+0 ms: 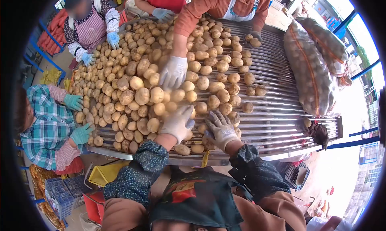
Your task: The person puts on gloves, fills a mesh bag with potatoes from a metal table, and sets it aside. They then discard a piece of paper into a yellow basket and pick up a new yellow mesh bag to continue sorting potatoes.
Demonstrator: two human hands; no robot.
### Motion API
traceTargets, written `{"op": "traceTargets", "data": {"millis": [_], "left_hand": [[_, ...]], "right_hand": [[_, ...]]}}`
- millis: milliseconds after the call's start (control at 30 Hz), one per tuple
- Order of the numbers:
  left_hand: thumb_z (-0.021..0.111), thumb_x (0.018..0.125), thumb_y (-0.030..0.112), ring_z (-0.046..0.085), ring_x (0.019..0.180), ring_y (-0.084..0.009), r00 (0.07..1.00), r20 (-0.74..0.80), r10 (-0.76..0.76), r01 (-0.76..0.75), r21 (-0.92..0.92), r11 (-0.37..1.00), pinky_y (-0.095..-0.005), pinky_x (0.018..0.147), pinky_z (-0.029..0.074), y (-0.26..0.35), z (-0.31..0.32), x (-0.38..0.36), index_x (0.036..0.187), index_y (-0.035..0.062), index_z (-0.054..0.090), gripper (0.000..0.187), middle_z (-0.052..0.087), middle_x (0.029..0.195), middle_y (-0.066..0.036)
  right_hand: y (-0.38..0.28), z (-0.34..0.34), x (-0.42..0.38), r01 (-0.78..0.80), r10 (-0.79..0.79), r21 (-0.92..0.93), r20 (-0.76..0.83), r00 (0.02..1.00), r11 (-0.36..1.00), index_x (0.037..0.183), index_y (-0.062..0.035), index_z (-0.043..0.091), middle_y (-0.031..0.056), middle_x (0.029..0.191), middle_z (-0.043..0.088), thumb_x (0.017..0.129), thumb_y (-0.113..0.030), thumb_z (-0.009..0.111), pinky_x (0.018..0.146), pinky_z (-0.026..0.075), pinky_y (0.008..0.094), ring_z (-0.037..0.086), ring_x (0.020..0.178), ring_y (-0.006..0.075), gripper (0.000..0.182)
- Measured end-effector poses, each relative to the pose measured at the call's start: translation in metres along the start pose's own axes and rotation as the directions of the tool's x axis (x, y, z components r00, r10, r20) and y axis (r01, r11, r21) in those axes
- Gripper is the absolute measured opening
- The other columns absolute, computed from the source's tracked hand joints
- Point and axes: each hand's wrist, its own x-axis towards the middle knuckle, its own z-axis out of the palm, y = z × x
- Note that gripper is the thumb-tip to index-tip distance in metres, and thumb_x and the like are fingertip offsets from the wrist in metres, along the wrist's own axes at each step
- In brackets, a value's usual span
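A large heap of potatoes [142, 96] covers the left and middle of a slatted metal sorting table [277, 76]. My left hand [177, 124], in a pale work glove, lies against potatoes near the front edge, fingers stretched forward. Close to its right, my right hand [222, 128] wears a similar glove with grey fingertips. Its fingers are spread on potatoes, one of which [208, 142] is partly covered by the palm. Neither hand is seen to grip a potato. Just beyond my left hand, a co-worker's white-gloved hand [173, 72] reaches down onto the heap, slightly blurred.
Full mesh sacks of potatoes [307, 66] rest on the table's right end, near a dark cloth [319, 133]. Co-workers with blue gloves [113, 39] and teal gloves [81, 133] work along the left and far sides. Blue crates [60, 197] stand low on the left.
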Motion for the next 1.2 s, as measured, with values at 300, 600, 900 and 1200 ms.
{"op": "traceTargets", "data": {"millis": [300, 600, 900, 1200], "left_hand": [[0.06, 0.089, 0.02, 0.061, 0.11, -0.0315, 0.953, 0.189, -0.235, 0.157, 0.354, 0.922, -0.0438, 0.09, 0.053, 0.006, 0.045, 0.051, 0.146, 0.0127, 0.045, 0.06, 0.054, 0.132, -0.01], [0.059, 0.093, 0.017, 0.065, 0.1, -0.0291, 0.761, 0.396, -0.513, 0.135, -0.871, -0.472, -0.0427, 0.084, 0.058, -0.004, 0.024, 0.022, 0.127, 0.0001, 0.057, 0.038, 0.063, 0.116, -0.012], [0.067, 0.088, 0.004, 0.068, 0.085, -0.0189, 0.724, 0.268, -0.635, 0.409, -0.909, 0.084, -0.0319, 0.072, 0.059, 0.002, 0.024, 0.065, 0.114, 0.0006, 0.068, 0.026, 0.07, 0.098, -0.011], [0.069, 0.089, 0.005, 0.052, 0.062, -0.0032, 0.736, 0.307, -0.604, 0.568, -0.765, 0.303, -0.0189, 0.051, 0.04, 0.023, 0.032, 0.123, 0.116, 0.0055, 0.071, 0.026, 0.068, 0.092, 0.002]], "right_hand": [[0.076, -0.056, -0.002, -0.077, 0.119, 0.255, -0.154, 0.981, 0.964, 0.121, -0.0084, 0.064, 0.0147, 0.119, 0.066, 0.086, -0.014, 0.063, 0.098, 0.047, 0.048, 0.06, 0.113, 0.037, 0.035], [0.077, -0.046, 0.111, -0.262, 0.214, 0.112, 0.322, 0.922, 0.958, 0.138, -0.0083, 0.05, 0.025, 0.139, 0.049, 0.082, -0.014, 0.067, 0.103, 0.045, 0.0486, 0.053, 0.122, 0.0446, 0.059], [0.109, -0.056, 0.013, -0.29, 0.089, 0.952, 0.299, 0.95, -0.103, 0.143, -0.0043, 0.049, 0.0137, 0.132, 0.06, 0.088, -0.005, 0.067, 0.097, 0.053, 0.0372, 0.062, 0.116, 0.0292, 0.058], [0.188, -0.083, -0.062, 0.01, 0.448, 0.626, 0.546, 0.708, -0.78, 0.135, -0.0015, 0.053, 0.0103, 0.103, 0.067, 0.096, -0.022, 0.065, 0.074, 0.058, 0.0346, 0.066, 0.087, 0.0211, 0.046]]}}
